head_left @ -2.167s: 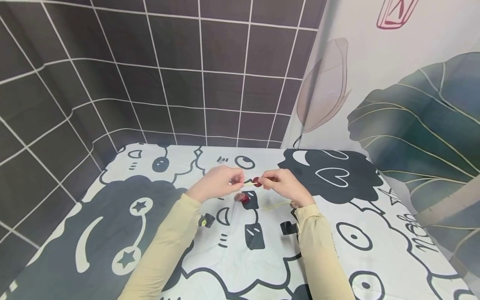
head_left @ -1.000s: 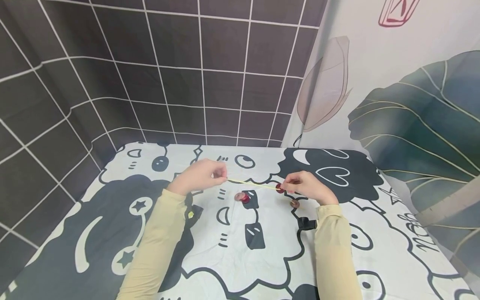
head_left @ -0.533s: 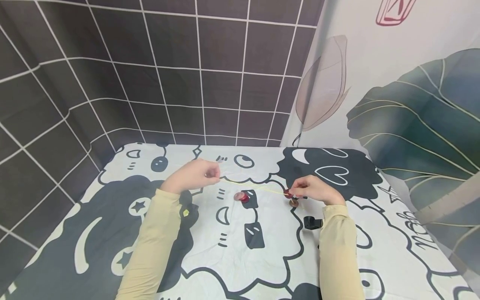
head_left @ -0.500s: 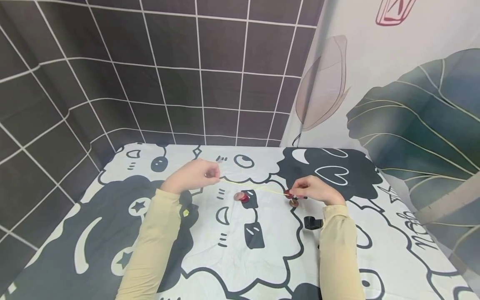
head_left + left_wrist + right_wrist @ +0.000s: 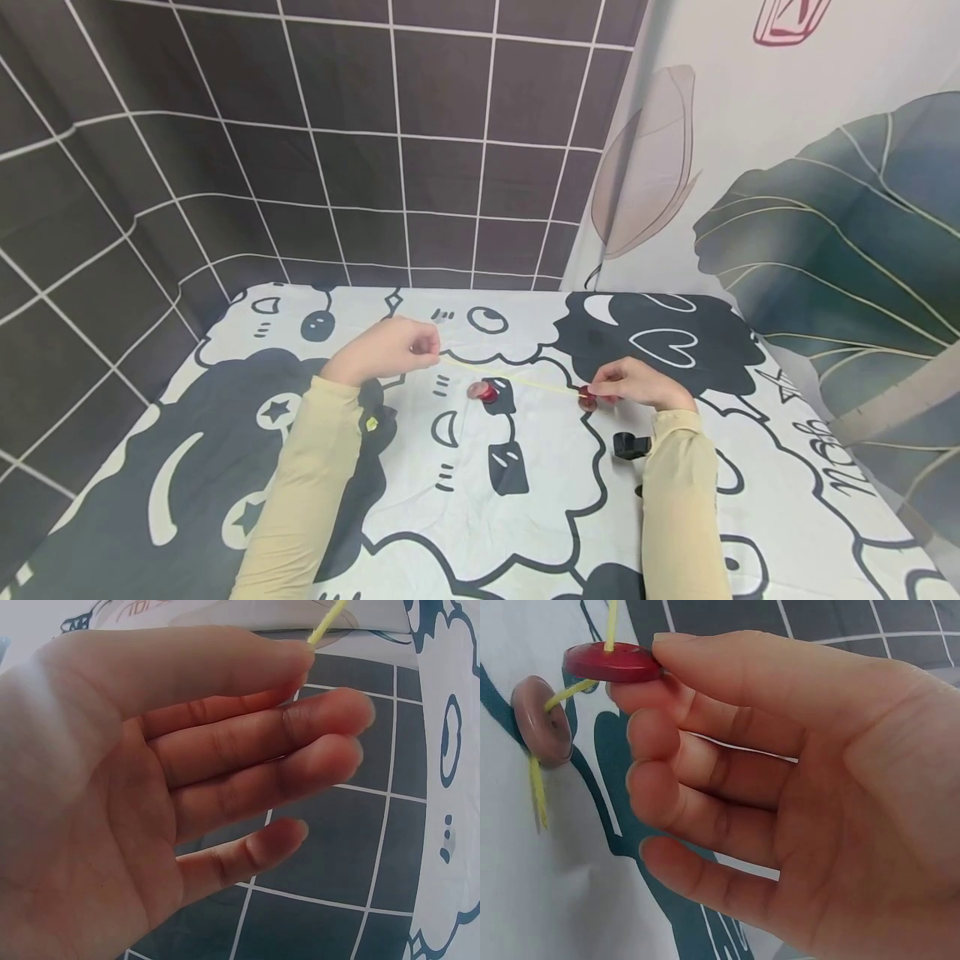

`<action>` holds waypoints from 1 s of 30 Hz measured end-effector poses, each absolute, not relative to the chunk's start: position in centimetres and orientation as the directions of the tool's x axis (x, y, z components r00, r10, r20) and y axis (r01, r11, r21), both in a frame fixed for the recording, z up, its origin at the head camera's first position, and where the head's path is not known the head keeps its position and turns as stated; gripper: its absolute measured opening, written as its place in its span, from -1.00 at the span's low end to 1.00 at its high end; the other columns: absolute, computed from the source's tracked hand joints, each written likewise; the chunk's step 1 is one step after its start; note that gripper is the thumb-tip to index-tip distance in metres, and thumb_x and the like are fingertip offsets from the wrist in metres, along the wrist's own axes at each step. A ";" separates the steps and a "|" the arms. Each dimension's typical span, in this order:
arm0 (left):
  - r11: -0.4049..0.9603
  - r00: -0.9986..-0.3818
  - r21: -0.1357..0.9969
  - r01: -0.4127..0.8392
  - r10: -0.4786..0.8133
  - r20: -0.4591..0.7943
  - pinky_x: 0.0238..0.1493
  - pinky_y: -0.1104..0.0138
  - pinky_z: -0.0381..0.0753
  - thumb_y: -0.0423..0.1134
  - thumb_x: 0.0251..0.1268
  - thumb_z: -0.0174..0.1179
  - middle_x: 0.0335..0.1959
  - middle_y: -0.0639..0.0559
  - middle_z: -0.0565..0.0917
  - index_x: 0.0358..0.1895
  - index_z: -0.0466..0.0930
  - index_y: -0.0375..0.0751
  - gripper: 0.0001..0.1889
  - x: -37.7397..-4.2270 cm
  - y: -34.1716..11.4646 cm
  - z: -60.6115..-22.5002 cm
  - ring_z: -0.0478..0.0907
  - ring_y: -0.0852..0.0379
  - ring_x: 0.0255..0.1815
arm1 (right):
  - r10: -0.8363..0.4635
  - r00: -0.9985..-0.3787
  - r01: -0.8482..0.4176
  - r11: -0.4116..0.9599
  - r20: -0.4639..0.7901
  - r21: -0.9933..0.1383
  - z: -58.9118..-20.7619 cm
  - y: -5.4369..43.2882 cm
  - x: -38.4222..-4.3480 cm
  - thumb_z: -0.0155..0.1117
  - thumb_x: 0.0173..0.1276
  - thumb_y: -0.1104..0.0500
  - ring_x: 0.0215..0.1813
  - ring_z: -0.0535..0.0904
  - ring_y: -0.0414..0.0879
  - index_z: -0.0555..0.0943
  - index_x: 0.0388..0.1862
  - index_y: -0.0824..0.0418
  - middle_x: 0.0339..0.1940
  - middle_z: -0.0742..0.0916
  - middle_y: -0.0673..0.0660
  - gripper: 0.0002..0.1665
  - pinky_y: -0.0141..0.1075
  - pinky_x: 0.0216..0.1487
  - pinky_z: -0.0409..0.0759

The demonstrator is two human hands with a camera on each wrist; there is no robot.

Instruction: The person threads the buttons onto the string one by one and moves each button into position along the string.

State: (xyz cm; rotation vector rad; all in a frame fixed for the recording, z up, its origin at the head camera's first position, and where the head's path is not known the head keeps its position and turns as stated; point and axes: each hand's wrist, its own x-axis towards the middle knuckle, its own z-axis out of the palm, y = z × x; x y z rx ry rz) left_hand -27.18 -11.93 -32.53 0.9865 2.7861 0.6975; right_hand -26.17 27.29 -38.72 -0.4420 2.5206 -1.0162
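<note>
My left hand point(image 5: 390, 348) pinches one end of a yellow string point(image 5: 517, 379) between thumb and forefinger; in the left wrist view the string point(image 5: 326, 624) rises from the fingertips. The string runs taut and slightly downward toward my right hand point(image 5: 633, 385). There the thumb and forefinger pinch a red button point(image 5: 619, 661) threaded on the string. Just below it a brownish-pink button point(image 5: 544, 724) hangs on the same string, whose short tail point(image 5: 538, 791) dangles beneath. The other fingers of both hands are loosely bent.
A loose red button point(image 5: 489, 392) and a pinkish button point(image 5: 474, 389) lie close together on the patterned cloth point(image 5: 465, 542) between the hands. A dark tiled backdrop point(image 5: 337, 167) stands behind. Wrist camera point(image 5: 632, 446) sits by the right sleeve.
My hands have drawn apart, left hand leftward and right hand rightward and down, stretching the string. The red button has slid along with the right hand to just beside the brownish-pink one.
</note>
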 end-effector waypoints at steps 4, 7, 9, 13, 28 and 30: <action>0.688 -0.787 0.453 0.567 0.615 0.051 -0.10 0.19 0.57 -0.26 0.22 0.18 -0.36 0.05 0.73 -0.35 0.61 -0.10 -0.96 -27.0 -11.9 -32.3 0.63 0.12 -0.25 | -0.440 -0.863 -0.152 0.696 -0.249 -0.702 -39.0 27.4 -26.2 0.22 0.31 0.17 -0.48 0.40 -0.21 0.63 -0.33 0.40 -0.60 0.55 -0.04 -0.74 -0.41 -0.39 0.34; 0.686 -0.783 0.444 0.577 0.619 0.061 -0.10 0.20 0.57 -0.25 0.22 0.19 -0.37 0.06 0.72 -0.36 0.60 -0.10 -0.96 -26.9 -11.9 -32.3 0.62 0.13 -0.26 | -0.438 -0.862 -0.164 0.716 -0.254 -0.679 -39.1 27.5 -26.3 0.22 0.29 0.16 -0.51 0.37 -0.24 0.61 -0.39 0.38 -0.63 0.53 -0.06 -0.75 -0.43 -0.41 0.31; 0.681 -0.776 0.436 0.589 0.627 0.069 -0.11 0.21 0.56 -0.26 0.21 0.19 -0.38 0.07 0.72 -0.38 0.60 -0.10 -0.96 -26.9 -11.8 -32.3 0.62 0.14 -0.27 | -0.432 -0.866 -0.182 0.741 -0.250 -0.647 -39.1 27.6 -26.3 0.22 0.28 0.15 -0.52 0.36 -0.24 0.60 -0.43 0.35 -0.64 0.52 -0.07 -0.75 -0.42 -0.41 0.31; 0.679 -0.768 0.420 0.603 0.637 0.074 -0.13 0.22 0.56 -0.25 0.20 0.19 -0.39 0.08 0.72 -0.40 0.58 -0.08 -0.95 -26.8 -11.6 -32.2 0.61 0.14 -0.29 | -0.397 -0.885 -0.192 0.788 -0.245 -0.584 -38.9 27.8 -26.2 0.22 0.26 0.15 -0.51 0.37 -0.21 0.60 -0.47 0.30 -0.64 0.52 -0.05 -0.78 -0.39 -0.39 0.33; 0.648 -0.733 0.406 0.645 0.675 0.086 -0.24 0.34 0.50 -0.28 0.22 0.15 -0.38 0.06 0.73 -0.36 0.56 -0.12 -0.96 -26.9 -10.8 -32.7 0.58 0.20 -0.35 | -0.425 -0.905 -0.331 0.755 -0.038 -0.566 -36.8 22.9 -26.4 0.17 0.32 0.21 -0.52 0.43 -0.22 0.62 -0.40 0.34 -0.63 0.59 0.04 -0.80 -0.36 -0.39 0.40; 0.649 -0.732 0.396 0.650 0.674 0.099 -0.22 0.32 0.51 -0.28 0.22 0.14 -0.37 0.06 0.73 -0.34 0.57 -0.12 -0.96 -27.0 -10.7 -32.8 0.59 0.18 -0.35 | -0.409 -0.912 -0.357 0.745 0.037 -0.564 -36.5 22.0 -26.3 0.17 0.33 0.21 -0.51 0.44 -0.22 0.63 -0.38 0.32 -0.59 0.62 0.08 -0.81 -0.36 -0.39 0.42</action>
